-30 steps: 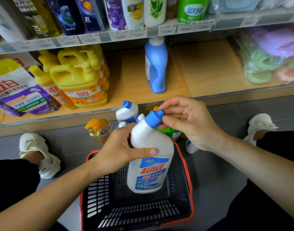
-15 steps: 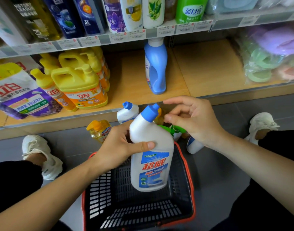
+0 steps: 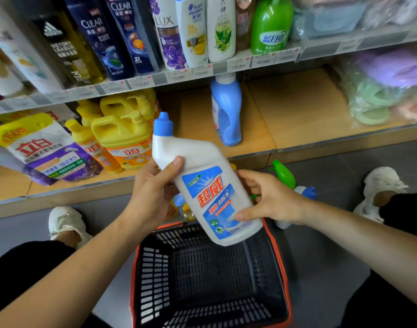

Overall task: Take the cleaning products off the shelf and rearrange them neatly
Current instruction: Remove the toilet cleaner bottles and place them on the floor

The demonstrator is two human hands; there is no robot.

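A white toilet-cleaner bottle (image 3: 202, 176) with a blue cap and blue label is tilted, cap up and left, above a black basket (image 3: 210, 275). My left hand (image 3: 153, 197) grips its shoulder from the left, thumb across the front. My right hand (image 3: 271, 197) holds its lower right side, thumb on the label near the base. On the wooden lower shelf (image 3: 295, 112) stand a blue detergent bottle (image 3: 226, 112) and yellow dish-soap jugs (image 3: 124, 136). Behind the held bottle, other bottles stand on the floor, mostly hidden; a green spray bottle (image 3: 283, 176) shows.
The basket has an orange rim and sits on the grey floor between my knees. A purple-and-white refill pouch (image 3: 44, 150) lies at the shelf's left. Bagged pastel goods (image 3: 387, 91) fill its right end. Shampoo bottles (image 3: 179, 31) line the upper shelf. White shoes (image 3: 377, 188) flank the basket.
The bottle has been lifted and tilted, cap toward the shelf. My right hand left the cap area and now holds the bottle's lower side. The camera view tipped up.
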